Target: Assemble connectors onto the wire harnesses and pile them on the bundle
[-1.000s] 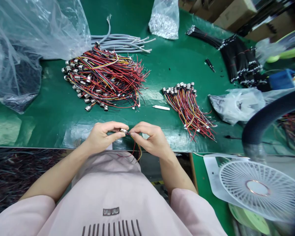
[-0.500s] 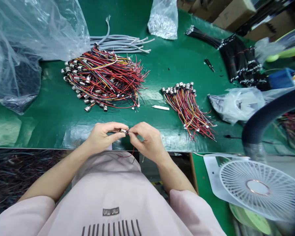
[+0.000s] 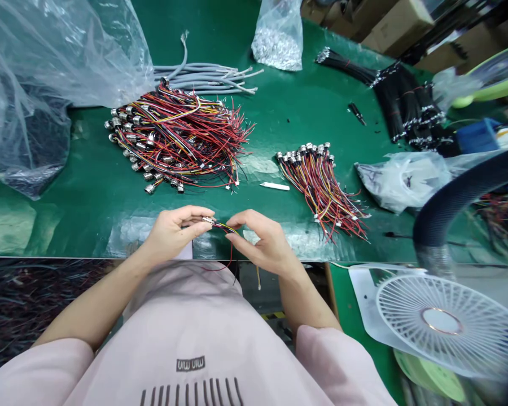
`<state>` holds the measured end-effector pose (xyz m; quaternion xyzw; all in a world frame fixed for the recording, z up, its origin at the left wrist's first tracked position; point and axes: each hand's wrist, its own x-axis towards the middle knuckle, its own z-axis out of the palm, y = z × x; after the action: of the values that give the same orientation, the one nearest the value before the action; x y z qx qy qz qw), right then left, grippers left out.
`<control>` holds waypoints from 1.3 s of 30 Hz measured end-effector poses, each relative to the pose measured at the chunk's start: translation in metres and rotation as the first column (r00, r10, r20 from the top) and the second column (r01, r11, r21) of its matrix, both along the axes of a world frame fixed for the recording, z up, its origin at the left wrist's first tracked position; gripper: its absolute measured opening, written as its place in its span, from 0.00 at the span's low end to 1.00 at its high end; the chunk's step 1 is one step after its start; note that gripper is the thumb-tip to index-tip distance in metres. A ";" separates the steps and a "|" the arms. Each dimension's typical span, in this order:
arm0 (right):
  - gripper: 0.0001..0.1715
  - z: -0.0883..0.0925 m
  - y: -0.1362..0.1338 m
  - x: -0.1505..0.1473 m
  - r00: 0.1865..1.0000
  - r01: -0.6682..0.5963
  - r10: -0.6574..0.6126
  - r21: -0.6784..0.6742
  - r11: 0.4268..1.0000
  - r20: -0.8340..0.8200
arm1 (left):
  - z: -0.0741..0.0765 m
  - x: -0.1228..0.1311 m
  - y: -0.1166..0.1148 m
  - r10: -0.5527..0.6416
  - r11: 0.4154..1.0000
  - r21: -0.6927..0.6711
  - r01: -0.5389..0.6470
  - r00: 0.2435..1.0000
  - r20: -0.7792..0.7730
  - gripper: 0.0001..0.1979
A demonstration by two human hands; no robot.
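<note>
Between thumb and fingers, my left hand (image 3: pixel 175 231) pinches a small metal connector (image 3: pixel 209 219) close to the table's front edge. Red, yellow and black wires (image 3: pixel 224 226) run out of the connector to the right. My right hand (image 3: pixel 260 239) is closed on these wires, thumb and fingertips meeting around them. Some wire ends hang below the hands, over the table edge. Farther off lies a big pile of wired connectors (image 3: pixel 182 141), and to the right a smaller bunch of the same kind (image 3: pixel 322 186). A white pen-like tool (image 3: pixel 275 186) rests between them.
Grey cables (image 3: pixel 207 76) lie behind the big pile. Plastic bags stand at left (image 3: pixel 68 51) and back (image 3: pixel 278 39). Bundled black cables (image 3: pixel 402 104) are at the right. A black flexible hose (image 3: pixel 449 197) and a white fan (image 3: pixel 442 321) occupy the right front.
My right hand has slid right along the wires, away from the connector, so more of the coloured wires show between the hands. My left hand keeps its hold, shifted slightly left.
</note>
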<state>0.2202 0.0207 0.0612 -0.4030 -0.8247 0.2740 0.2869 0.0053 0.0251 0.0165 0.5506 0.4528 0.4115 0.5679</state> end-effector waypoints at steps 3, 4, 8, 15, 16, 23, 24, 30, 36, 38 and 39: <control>0.03 -0.005 0.000 0.000 0.997 0.007 -0.017 -0.128 0.992 -0.075 | 0.002 0.000 0.000 -0.016 1.000 0.023 0.017 0.999 -0.030 0.14; 0.03 -0.006 0.001 0.000 0.994 0.014 -0.033 -0.168 0.986 -0.106 | 0.002 0.000 0.000 -0.025 0.999 0.033 0.026 0.999 -0.039 0.14; 0.03 -0.005 0.004 0.001 0.987 -0.005 -0.034 -0.238 0.971 -0.157 | 0.002 -0.001 -0.001 -0.048 0.997 0.059 0.052 0.997 -0.066 0.13; 0.09 0.001 0.003 0.004 0.995 -0.042 0.028 -0.151 0.988 -0.094 | 0.004 -0.002 -0.001 -0.095 0.992 0.081 0.102 0.992 -0.086 0.13; 0.10 0.001 0.003 0.005 0.995 -0.053 0.041 -0.135 0.989 -0.090 | 0.004 -0.002 -0.001 -0.101 0.991 0.082 0.107 0.992 -0.080 0.12; 0.13 0.001 -0.001 0.004 0.990 -0.073 0.070 -0.022 0.997 -0.125 | 0.004 -0.002 -0.001 -0.092 0.993 0.068 0.096 0.994 -0.061 0.12; 0.13 0.002 -0.002 0.004 0.990 -0.070 0.067 -0.025 0.997 -0.124 | 0.004 -0.002 -0.001 -0.086 0.994 0.064 0.089 0.995 -0.056 0.12; 0.05 0.006 -0.004 0.007 0.999 -0.043 0.043 -0.055 0.998 0.015 | 0.003 -0.003 -0.002 -0.061 0.997 0.043 0.062 0.998 -0.026 0.12; 0.03 -0.004 -0.005 0.006 0.998 -0.048 0.049 -0.012 0.999 0.046 | 0.004 -0.003 -0.003 -0.074 0.994 0.076 0.076 0.997 -0.031 0.11; 0.04 -0.005 -0.006 0.006 0.999 -0.015 0.014 0.016 1.000 0.043 | 0.005 -0.002 -0.003 -0.062 0.993 0.101 0.068 0.996 -0.063 0.11; 0.04 -0.004 -0.007 0.006 0.999 0.013 -0.015 0.038 0.999 0.050 | 0.005 -0.002 -0.003 -0.050 0.992 0.113 0.059 0.995 -0.084 0.11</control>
<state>0.2264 0.0134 0.0569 -0.4100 -0.8340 0.2459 0.2755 0.0036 0.0226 0.0213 0.6109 0.4358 0.3984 0.5274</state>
